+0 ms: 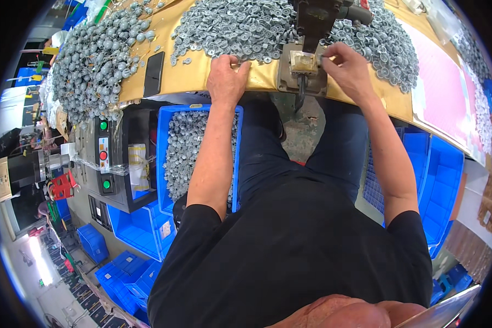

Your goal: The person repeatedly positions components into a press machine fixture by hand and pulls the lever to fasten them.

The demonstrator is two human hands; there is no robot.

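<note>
My left hand (227, 81) rests at the front edge of a large pile of small grey ringed parts (235, 27). Its fingers are loosely bent, with a gap between thumb and forefinger and nothing visible in it. My right hand (349, 72) is at the right side of a bench press (314, 24), thumb and fingers pinched together. A small grey part, mostly hidden, seems to be between its fingertips. Beside those fingertips is the pale metal fixture block (303, 63) on the press base. A dark curved lever (300, 93) hangs below the block.
On the yellow bench top (194, 74) lie a black phone (153, 75) and, at left, a heap of grey round parts (95, 60). Another grey pile (391, 49) is right of the press. A blue crate of grey parts (162, 145) stands by my left leg; blue bins (440, 175) at right.
</note>
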